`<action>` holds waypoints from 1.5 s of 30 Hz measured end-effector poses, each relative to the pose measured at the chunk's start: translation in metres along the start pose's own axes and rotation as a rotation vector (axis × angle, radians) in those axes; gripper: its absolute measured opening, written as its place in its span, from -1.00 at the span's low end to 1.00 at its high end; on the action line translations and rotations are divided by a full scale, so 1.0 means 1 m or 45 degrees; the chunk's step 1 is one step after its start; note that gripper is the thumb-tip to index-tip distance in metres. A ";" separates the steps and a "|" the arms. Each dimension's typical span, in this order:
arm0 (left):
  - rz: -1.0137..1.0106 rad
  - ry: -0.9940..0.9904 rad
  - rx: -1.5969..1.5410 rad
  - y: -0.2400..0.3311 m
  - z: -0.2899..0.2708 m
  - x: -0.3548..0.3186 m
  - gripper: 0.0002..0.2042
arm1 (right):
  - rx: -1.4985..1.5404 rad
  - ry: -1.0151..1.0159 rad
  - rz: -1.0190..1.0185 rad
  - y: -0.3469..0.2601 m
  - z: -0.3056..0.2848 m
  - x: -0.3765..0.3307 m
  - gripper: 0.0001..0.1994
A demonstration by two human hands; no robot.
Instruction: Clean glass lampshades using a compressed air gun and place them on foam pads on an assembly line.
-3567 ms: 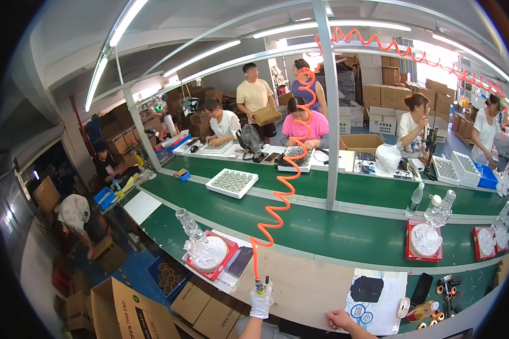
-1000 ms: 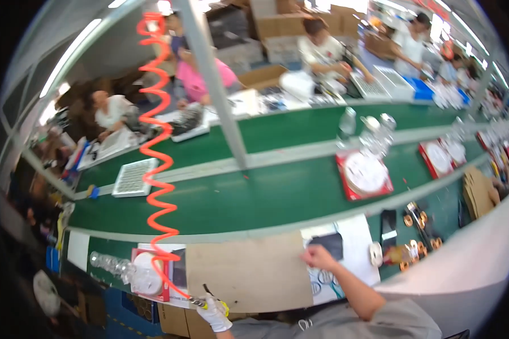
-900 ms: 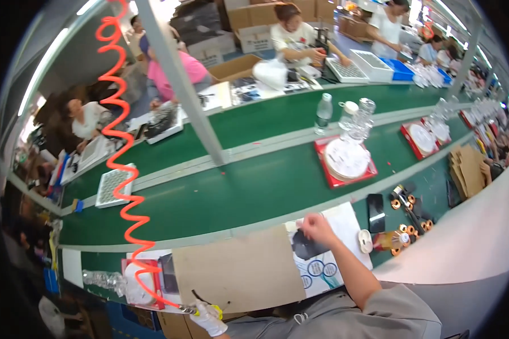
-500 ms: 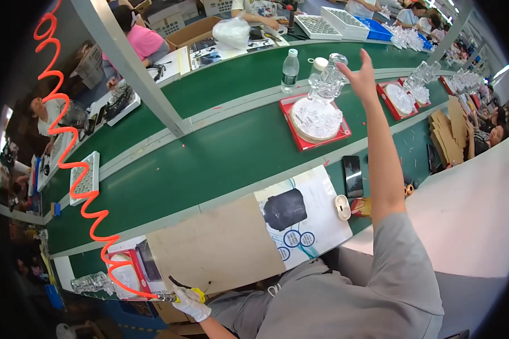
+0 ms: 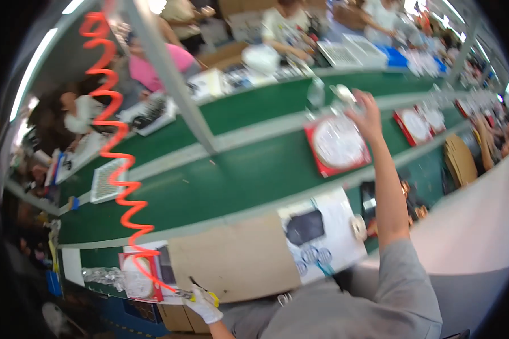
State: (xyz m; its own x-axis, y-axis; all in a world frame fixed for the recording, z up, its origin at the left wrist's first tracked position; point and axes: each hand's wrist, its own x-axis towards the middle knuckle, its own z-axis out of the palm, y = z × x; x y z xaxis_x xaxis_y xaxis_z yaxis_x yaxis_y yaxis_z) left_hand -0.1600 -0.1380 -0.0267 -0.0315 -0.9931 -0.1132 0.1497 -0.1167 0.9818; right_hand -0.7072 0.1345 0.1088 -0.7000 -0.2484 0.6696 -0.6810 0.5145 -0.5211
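My left hand (image 5: 205, 307), in a white glove, grips a yellow air gun (image 5: 212, 298) at the near edge of the bench. An orange coiled hose (image 5: 131, 208) runs up from the tool. My right arm stretches far across the belt. There my bare right hand (image 5: 370, 116) has thumb and fingers apart, beside the clear plastic parts (image 5: 345, 95) at the back of a red-framed round white disc (image 5: 339, 142). Blur hides whether the fingers touch those parts. A clear bottle (image 5: 315, 93) stands to their left.
A cardboard sheet (image 5: 234, 254) and a printed white sheet (image 5: 339, 226) cover the near bench. Another red-framed disc (image 5: 143, 277) lies left of them. A phone (image 5: 369, 196) rests by my right arm. A metal post (image 5: 172, 73) rises across the green belt (image 5: 243, 181). People work beyond.
The view has swung, so the scene sits further right and lower. My right hand's fingers have curled in somewhat, close to the clear parts. My left hand keeps its hold on the air gun.
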 end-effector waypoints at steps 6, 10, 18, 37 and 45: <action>-0.128 -0.248 0.028 -0.017 -0.022 0.015 -0.77 | 0.062 0.186 -0.006 -0.082 -0.023 -0.048 -0.40; -0.090 -0.309 -0.057 -0.019 -0.039 0.017 -0.78 | 0.143 0.200 0.034 -0.135 -0.046 -0.074 -0.40; -0.230 -0.195 -0.137 0.002 -0.045 0.017 -0.77 | 0.432 -0.208 0.349 -0.197 -0.020 -0.158 -0.36; -0.097 -0.285 -0.066 -0.008 -0.042 0.009 -0.79 | 0.194 -0.789 0.665 -0.103 0.019 -0.384 -0.48; 0.007 -0.406 -0.077 -0.009 -0.040 0.019 -0.87 | -0.269 -1.375 0.865 -0.119 0.012 -0.398 -0.50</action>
State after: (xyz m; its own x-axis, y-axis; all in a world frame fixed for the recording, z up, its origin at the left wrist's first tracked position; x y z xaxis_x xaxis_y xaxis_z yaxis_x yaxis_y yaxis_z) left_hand -0.1224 -0.1564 -0.0438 -0.3369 -0.9404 -0.0454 0.2087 -0.1216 0.9704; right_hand -0.3497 0.1621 -0.1023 -0.7764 -0.3700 -0.5102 -0.1448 0.8926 -0.4270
